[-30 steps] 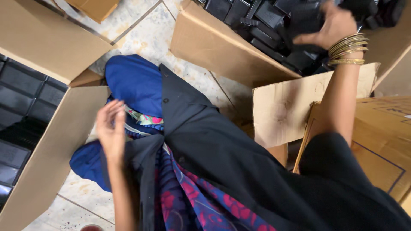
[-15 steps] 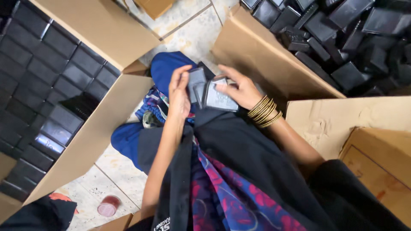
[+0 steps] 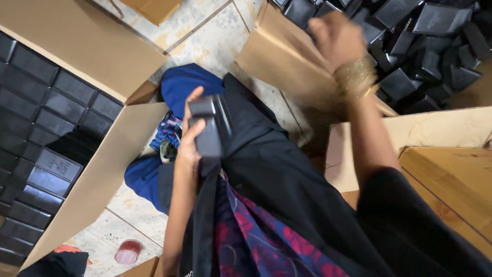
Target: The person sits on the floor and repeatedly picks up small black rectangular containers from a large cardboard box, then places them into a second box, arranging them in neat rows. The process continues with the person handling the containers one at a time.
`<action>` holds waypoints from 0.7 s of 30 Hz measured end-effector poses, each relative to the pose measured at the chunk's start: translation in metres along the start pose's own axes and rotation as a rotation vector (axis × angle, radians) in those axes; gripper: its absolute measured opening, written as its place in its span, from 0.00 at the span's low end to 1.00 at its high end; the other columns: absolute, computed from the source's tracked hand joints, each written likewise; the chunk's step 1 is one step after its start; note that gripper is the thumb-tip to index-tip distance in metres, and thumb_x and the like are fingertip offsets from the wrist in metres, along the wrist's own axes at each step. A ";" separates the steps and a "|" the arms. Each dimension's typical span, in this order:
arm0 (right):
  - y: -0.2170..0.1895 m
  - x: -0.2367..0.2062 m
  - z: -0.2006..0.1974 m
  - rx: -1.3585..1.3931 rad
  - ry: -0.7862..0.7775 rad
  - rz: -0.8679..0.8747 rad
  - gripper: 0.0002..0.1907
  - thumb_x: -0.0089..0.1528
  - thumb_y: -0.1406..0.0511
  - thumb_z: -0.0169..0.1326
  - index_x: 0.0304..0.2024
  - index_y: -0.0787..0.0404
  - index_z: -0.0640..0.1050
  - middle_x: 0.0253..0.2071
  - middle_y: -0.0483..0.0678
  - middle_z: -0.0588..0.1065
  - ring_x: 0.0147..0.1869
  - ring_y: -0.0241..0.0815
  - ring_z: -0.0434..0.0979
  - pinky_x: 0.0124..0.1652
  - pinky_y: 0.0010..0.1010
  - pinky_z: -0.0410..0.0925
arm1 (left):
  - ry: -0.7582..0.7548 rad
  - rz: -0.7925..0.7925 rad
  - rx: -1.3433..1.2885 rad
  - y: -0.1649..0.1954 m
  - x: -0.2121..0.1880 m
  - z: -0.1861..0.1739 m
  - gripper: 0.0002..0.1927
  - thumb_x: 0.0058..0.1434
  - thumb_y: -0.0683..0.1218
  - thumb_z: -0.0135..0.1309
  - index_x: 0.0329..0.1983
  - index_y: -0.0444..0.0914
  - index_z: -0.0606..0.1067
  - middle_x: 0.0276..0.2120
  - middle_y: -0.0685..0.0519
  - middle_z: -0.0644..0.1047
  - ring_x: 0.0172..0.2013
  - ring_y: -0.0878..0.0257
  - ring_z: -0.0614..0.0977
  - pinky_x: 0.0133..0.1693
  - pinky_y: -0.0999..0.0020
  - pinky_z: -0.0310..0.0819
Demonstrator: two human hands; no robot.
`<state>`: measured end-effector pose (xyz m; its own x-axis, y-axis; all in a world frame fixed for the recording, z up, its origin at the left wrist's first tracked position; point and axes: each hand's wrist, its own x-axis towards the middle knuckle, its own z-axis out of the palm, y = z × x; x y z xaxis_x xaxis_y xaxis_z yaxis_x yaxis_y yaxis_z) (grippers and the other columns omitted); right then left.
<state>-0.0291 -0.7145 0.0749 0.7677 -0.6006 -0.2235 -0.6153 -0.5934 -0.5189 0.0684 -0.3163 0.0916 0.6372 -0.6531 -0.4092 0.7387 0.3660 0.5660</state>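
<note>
The small black box (image 3: 209,128) sits upright in the left hand (image 3: 190,141), over the lap between the 2 cartons, its long axis running roughly up and down in the head view. The fingers wrap its left side and the thumb closes across the front, so the grip is firm. The carton of neatly packed boxes (image 3: 48,113) lies to the left of that hand, nearer to it than to the other. The right hand (image 3: 335,36) is well apart, up over the edge of the carton of loose black boxes (image 3: 430,46); motion blur hides whether it holds anything. Half a second ago both hands met at the box over the lap; now only the left has it, and the right has swung up to the loose pile.
</note>
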 end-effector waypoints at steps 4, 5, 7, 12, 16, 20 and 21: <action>0.079 0.072 0.008 -0.604 -0.326 0.071 0.35 0.62 0.43 0.60 0.51 0.69 0.78 0.49 0.66 0.76 0.54 0.64 0.77 0.50 0.50 0.70 | -0.100 -0.093 -0.055 0.005 -0.028 -0.008 0.51 0.59 0.50 0.65 0.81 0.43 0.51 0.59 0.47 0.73 0.58 0.56 0.77 0.61 0.62 0.72; 0.091 0.079 0.013 -0.616 -0.422 0.086 0.39 0.59 0.42 0.63 0.52 0.70 0.78 0.50 0.68 0.75 0.55 0.66 0.76 0.50 0.52 0.69 | -0.083 -0.089 -0.016 0.002 -0.039 -0.010 0.52 0.60 0.50 0.65 0.82 0.42 0.51 0.59 0.47 0.73 0.58 0.56 0.77 0.61 0.63 0.72; 0.104 0.085 0.009 -0.538 -0.433 0.071 0.46 0.54 0.39 0.67 0.53 0.73 0.76 0.53 0.71 0.73 0.57 0.69 0.73 0.51 0.55 0.68 | -0.013 -0.063 -0.015 -0.007 -0.056 -0.013 0.50 0.60 0.51 0.65 0.81 0.43 0.51 0.59 0.48 0.73 0.56 0.56 0.76 0.58 0.61 0.72; 0.119 0.071 -0.053 -0.442 -0.101 0.115 0.41 0.58 0.46 0.65 0.63 0.66 0.74 0.63 0.67 0.72 0.66 0.64 0.73 0.62 0.47 0.68 | 0.195 0.219 -0.252 -0.018 -0.093 -0.031 0.41 0.64 0.54 0.61 0.78 0.46 0.59 0.66 0.51 0.72 0.65 0.55 0.75 0.67 0.57 0.71; 0.109 0.039 -0.055 -0.797 -0.198 -0.030 0.34 0.59 0.52 0.67 0.61 0.62 0.73 0.61 0.70 0.67 0.60 0.74 0.71 0.52 0.60 0.67 | 0.233 0.393 -0.405 -0.005 -0.117 -0.051 0.35 0.67 0.55 0.58 0.76 0.46 0.63 0.67 0.50 0.73 0.66 0.53 0.75 0.68 0.51 0.70; 0.094 0.013 -0.019 -0.674 -0.207 0.089 0.46 0.53 0.57 0.70 0.69 0.56 0.61 0.62 0.67 0.66 0.58 0.73 0.72 0.53 0.59 0.68 | 0.275 0.514 -0.467 0.010 -0.146 -0.069 0.31 0.70 0.56 0.56 0.74 0.45 0.66 0.66 0.49 0.74 0.65 0.52 0.75 0.67 0.50 0.70; 0.092 0.009 -0.014 -0.630 -0.157 0.120 0.48 0.54 0.58 0.68 0.72 0.52 0.58 0.63 0.67 0.66 0.57 0.73 0.74 0.53 0.58 0.69 | 0.297 0.539 -0.452 0.010 -0.153 -0.073 0.31 0.70 0.55 0.56 0.75 0.45 0.67 0.66 0.50 0.74 0.66 0.53 0.75 0.67 0.51 0.70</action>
<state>-0.0818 -0.7819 0.0367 0.6750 -0.6247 -0.3925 -0.6483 -0.7562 0.0886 -0.0050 -0.1644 0.1077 0.9202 -0.1253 -0.3708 0.2864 0.8612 0.4198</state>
